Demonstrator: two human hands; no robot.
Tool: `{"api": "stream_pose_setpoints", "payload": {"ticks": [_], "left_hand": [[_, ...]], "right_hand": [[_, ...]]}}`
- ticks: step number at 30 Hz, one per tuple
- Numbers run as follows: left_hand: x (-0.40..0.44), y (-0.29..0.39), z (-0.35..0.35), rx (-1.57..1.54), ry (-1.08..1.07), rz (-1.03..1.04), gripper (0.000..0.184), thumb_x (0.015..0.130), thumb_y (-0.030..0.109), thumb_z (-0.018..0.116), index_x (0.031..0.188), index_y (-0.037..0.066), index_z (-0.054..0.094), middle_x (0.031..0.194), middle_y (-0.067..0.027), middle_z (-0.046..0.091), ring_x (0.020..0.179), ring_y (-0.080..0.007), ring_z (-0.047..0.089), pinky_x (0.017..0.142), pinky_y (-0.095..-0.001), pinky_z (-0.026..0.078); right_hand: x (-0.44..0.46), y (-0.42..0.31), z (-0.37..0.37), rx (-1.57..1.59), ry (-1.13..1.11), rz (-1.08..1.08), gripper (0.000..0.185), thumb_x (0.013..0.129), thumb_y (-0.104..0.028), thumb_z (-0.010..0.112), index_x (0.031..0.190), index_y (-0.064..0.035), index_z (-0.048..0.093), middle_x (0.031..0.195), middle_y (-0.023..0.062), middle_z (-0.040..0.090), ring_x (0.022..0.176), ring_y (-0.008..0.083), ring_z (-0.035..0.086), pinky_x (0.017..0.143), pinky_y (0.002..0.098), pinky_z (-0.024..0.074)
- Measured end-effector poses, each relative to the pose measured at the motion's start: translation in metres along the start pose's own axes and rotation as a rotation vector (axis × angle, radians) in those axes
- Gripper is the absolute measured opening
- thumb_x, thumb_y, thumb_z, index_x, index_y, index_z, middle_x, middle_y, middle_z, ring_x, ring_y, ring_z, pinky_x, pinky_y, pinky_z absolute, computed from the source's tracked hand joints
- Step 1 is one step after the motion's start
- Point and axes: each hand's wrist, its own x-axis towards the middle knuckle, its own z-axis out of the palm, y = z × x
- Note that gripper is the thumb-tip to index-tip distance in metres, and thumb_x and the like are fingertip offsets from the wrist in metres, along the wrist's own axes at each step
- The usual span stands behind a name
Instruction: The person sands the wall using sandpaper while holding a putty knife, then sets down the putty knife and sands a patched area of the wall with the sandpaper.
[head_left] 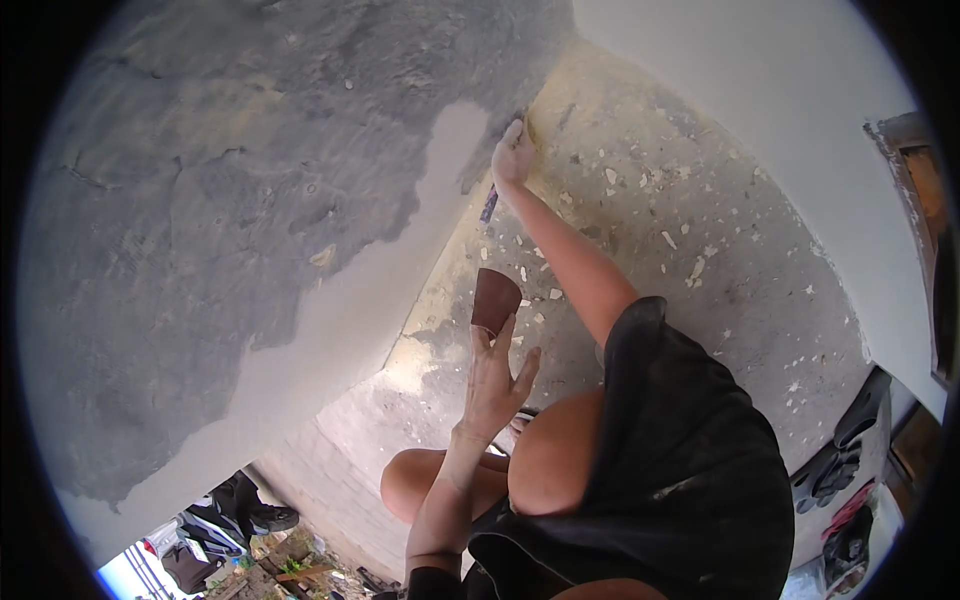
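A reddish-brown curved piece (496, 301), perhaps sandpaper, is held at its lower end by my left hand (489, 386), with the thumb spread apart. Up at the foot of the grey wall (230, 200), my right hand (513, 158) is closed around a tool with a dark patterned handle (489, 205). The handle sticks out below the hand; the tool's other end is hidden. A pale smooth band (300, 330) runs along the lower part of the wall, beside the speckled floor (650, 230).
Light chips lie scattered over the floor. A white wall (800, 120) rises at the right, with a wooden frame (925, 200). Shoes (835, 468) lie at the lower right. Rubble (300, 570) and dark bags (190, 565) are at the lower left. My bent knees are below my hands.
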Motion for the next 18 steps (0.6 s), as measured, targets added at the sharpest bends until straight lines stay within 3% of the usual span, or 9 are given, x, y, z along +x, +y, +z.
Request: {"api": "stream_pose_setpoints", "payload": {"ticks": [4, 10, 13, 16, 18], "left_hand": [[-0.005, 0.001, 0.0, -0.001, 0.01, 0.004, 0.052, 0.087, 0.021, 0.066, 0.129, -0.006, 0.051, 0.105, -0.0253, 0.047, 0.095, -0.0346, 0.051, 0.075, -0.0373, 0.054], [-0.01, 0.005, 0.0, 0.021, -0.01, -0.007, 0.052, 0.088, 0.021, 0.066, 0.129, -0.007, 0.051, 0.107, -0.0277, 0.049, 0.099, -0.0365, 0.052, 0.074, -0.0377, 0.055], [-0.011, 0.006, -0.004, 0.018, 0.038, 0.003, 0.052, 0.088, 0.021, 0.065, 0.129, -0.007, 0.051, 0.107, -0.0277, 0.049, 0.099, -0.0366, 0.052, 0.074, -0.0378, 0.055], [-0.011, 0.006, -0.008, 0.013, 0.055, -0.005, 0.052, 0.088, 0.021, 0.066, 0.129, -0.006, 0.051, 0.108, -0.0271, 0.048, 0.097, -0.0361, 0.052, 0.074, -0.0376, 0.054], [-0.015, 0.006, -0.006, 0.013, 0.022, -0.016, 0.052, 0.088, 0.021, 0.066, 0.13, -0.006, 0.05, 0.108, -0.0266, 0.047, 0.097, -0.0357, 0.052, 0.074, -0.0376, 0.054]], "right_hand": [[-0.003, -0.004, -0.002, -0.07, 0.03, -0.046, 0.049, 0.099, -0.034, 0.037, 0.122, 0.0039, 0.058, 0.111, 0.0254, 0.064, 0.104, 0.0403, 0.061, 0.088, 0.0391, 0.0483], [0.007, 0.001, 0.016, -0.074, 0.067, 0.227, 0.049, 0.099, -0.035, 0.035, 0.127, 0.001, 0.055, 0.115, 0.0228, 0.063, 0.106, 0.0401, 0.06, 0.089, 0.0413, 0.0483], [-0.007, -0.001, 0.003, -0.175, 0.104, -0.111, 0.05, 0.1, -0.036, 0.034, 0.131, -0.0021, 0.053, 0.115, 0.0229, 0.063, 0.106, 0.0395, 0.06, 0.09, 0.0427, 0.0482], [-0.007, -0.008, -0.025, -0.181, -0.105, -0.155, 0.05, 0.1, -0.037, 0.032, 0.133, -0.0047, 0.052, 0.115, 0.0232, 0.063, 0.106, 0.04, 0.06, 0.09, 0.0438, 0.0478], [-0.008, -0.012, -0.03, -0.269, -0.108, -0.066, 0.05, 0.1, -0.037, 0.032, 0.132, -0.0053, 0.053, 0.115, 0.0231, 0.062, 0.107, 0.0403, 0.059, 0.09, 0.0443, 0.0476]]}}
